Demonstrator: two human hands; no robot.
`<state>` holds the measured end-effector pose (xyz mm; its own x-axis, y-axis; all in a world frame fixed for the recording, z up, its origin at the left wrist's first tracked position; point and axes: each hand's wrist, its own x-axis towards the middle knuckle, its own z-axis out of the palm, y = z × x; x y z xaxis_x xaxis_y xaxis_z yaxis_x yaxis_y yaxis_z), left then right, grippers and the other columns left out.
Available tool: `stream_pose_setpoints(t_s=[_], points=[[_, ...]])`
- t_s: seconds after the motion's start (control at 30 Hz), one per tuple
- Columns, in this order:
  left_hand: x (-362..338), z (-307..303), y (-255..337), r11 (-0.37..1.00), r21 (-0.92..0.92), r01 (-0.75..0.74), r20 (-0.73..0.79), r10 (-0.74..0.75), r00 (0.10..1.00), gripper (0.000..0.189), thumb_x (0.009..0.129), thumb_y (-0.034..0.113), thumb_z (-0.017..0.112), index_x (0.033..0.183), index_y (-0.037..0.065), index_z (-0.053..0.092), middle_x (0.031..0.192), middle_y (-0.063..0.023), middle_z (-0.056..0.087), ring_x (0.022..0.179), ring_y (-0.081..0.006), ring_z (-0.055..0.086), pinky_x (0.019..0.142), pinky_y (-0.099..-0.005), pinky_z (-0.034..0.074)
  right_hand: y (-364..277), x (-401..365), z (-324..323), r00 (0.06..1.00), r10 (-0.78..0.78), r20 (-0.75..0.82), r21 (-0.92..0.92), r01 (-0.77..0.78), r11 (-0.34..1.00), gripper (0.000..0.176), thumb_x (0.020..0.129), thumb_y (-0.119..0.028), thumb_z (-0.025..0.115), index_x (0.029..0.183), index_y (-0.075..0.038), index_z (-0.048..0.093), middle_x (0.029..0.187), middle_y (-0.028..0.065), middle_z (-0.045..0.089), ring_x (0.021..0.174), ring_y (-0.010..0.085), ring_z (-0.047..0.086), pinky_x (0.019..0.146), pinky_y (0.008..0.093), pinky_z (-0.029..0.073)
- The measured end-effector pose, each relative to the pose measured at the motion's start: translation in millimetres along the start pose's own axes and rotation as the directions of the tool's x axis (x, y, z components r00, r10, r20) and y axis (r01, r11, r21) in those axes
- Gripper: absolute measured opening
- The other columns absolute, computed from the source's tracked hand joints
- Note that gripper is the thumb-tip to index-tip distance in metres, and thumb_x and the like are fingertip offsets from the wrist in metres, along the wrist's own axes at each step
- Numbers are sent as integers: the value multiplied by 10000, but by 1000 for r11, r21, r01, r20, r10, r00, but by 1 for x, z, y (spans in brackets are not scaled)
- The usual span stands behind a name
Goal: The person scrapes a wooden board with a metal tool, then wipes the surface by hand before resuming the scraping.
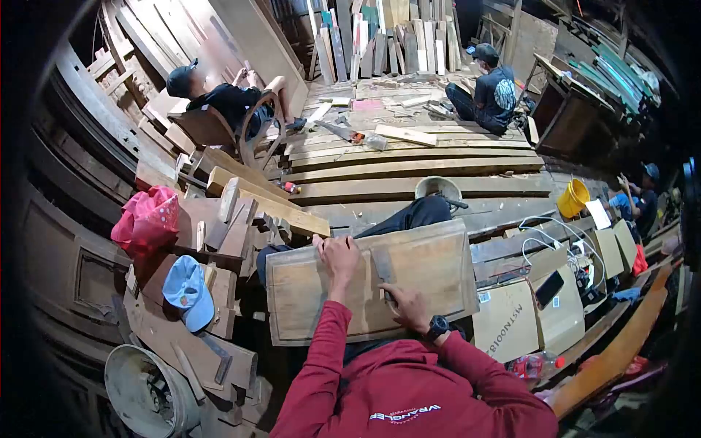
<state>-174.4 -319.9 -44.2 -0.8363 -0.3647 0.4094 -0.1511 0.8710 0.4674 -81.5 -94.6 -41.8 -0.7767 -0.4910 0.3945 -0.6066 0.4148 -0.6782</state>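
A rectangular wooden panel [438,270] with a grooved border lies across my lap. At its far edge, my left hand [339,257] grips the panel, the fingertips bent over the rim and the forearm crossing the wood. My right hand [409,308], with a black watch on the wrist, is closed low on the panel's right half. From its fingers a narrow, dark, flat tool [382,264] points away from me over the wood; I cannot tell its exact kind. The tool's near end is hidden by the hand.
On the left are a blue cap [188,290], a pink bag [148,225] and a bucket [150,390]. Cardboard [504,321] with a phone [549,289] lies right, near a bottle [535,365]. One person [234,102] sits in a chair, another [491,91] on planks.
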Motion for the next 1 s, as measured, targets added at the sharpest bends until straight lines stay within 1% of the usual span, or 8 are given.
stream_pose_setpoints(t_s=[0.1, 0.23, 0.33, 0.5, 0.63, 0.73, 0.9, 1.0], points=[[3, 5, 1, 1000, 8, 5, -22, -5, 1000, 285, 909, 267, 640, 936, 21, 781, 900, -208, 736, 980, -379, 660, 1113, -474, 381, 4, 1, -2, 991, -52, -127, 42, 58, 997, 487, 819, -16, 632, 1297, -109, 630, 948, 159, 673, 816, 353, 669, 684, 418, 532], [3, 11, -7, 997, 40, -65, -37, 66, 997, 302, 912, 270, 615, 899, 19, 780, 914, -208, 741, 968, -388, 661, 1112, -478, 377, 7, 0, 4, 999, -28, -43, 10, 29, 1000, 446, 837, -21, 634, 1276, -100, 640, 906, 152, 673, 767, 338, 666, 661, 415, 529], [4, 5, -2, 999, 19, -41, -8, 42, 999, 306, 914, 270, 614, 905, 13, 779, 930, -210, 743, 983, -389, 658, 1131, -479, 367, 0, 7, 4, 987, -46, -157, 21, 50, 999, 415, 851, -30, 637, 1261, -93, 643, 907, 151, 677, 762, 333, 670, 658, 417, 531], [3, 1, 1, 999, 35, -25, -16, 26, 1000, 269, 898, 242, 651, 934, 8, 778, 939, -211, 744, 1005, -379, 655, 1129, -474, 368, 1, 6, 5, 999, 10, -45, 7, -10, 1000, 417, 836, -42, 665, 1251, -85, 651, 963, 161, 700, 794, 350, 677, 693, 418, 549], [4, 6, -2, 999, 32, -19, 18, 18, 1000, 278, 891, 247, 662, 932, -3, 776, 948, -210, 745, 972, -382, 663, 1128, -479, 369, 11, 3, 3, 977, -99, -189, -8, 99, 995, 422, 827, -58, 671, 1247, -84, 648, 998, 168, 709, 831, 352, 681, 718, 424, 550], [3, 8, -4, 999, 30, -41, -35, 42, 998, 274, 897, 250, 654, 915, 5, 774, 947, -207, 746, 956, -382, 666, 1110, -479, 376, 3, -1, -1, 999, -13, -43, 20, 13, 1000, 432, 829, -47, 657, 1259, -89, 647, 1007, 171, 714, 844, 354, 683, 730, 429, 551], [6, 6, -1, 1000, 1, 5, 29, -5, 1000, 293, 921, 261, 628, 935, 8, 774, 955, -204, 747, 993, -370, 665, 1125, -477, 365, 2, 8, -3, 976, -69, -208, 8, 72, 997, 459, 817, -45, 661, 1273, -93, 643, 971, 173, 706, 849, 353, 691, 731, 434, 556], [2, 5, -3, 1000, 14, -9, -2, 9, 1000, 290, 920, 258, 623, 915, 8, 770, 947, -205, 744, 986, -370, 662, 1117, -476, 370, 5, -2, 0, 993, -54, -106, 38, 58, 998, 469, 810, -33, 667, 1274, -94, 649, 979, 174, 707, 842, 353, 697, 719, 426, 559]])
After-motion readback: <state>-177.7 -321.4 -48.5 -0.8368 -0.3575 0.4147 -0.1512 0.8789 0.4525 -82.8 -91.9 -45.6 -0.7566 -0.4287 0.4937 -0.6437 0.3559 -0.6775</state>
